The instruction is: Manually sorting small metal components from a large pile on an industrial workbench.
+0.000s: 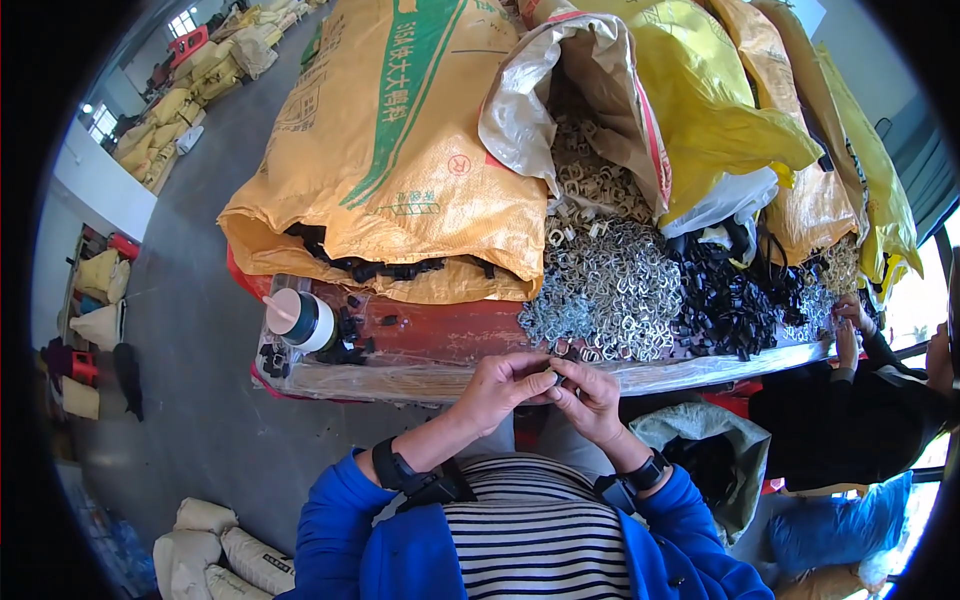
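Just in front of the table's near edge, my left hand (497, 392) and my right hand (592, 402) meet fingertip to fingertip. Both are closed in a pinch around a small dark part (557, 378), mostly covered by the fingers, so its exact kind is hidden. Beyond my fingers lies a heap of silvery metal rings or buckles (635, 300). To its right is a pile of black plastic pieces (722, 300). A large orange woven sack (430, 160) lies on the left, with black parts showing in its mouth.
A white tub with a pink lid (300, 318) stands near the table's left corner beside loose black pieces. An open sack spills pale fittings (590, 180); yellow sacks (700, 100) stand at right. A co-worker's hand (850, 325) reaches the right end. An open bag (705, 450) sits below.
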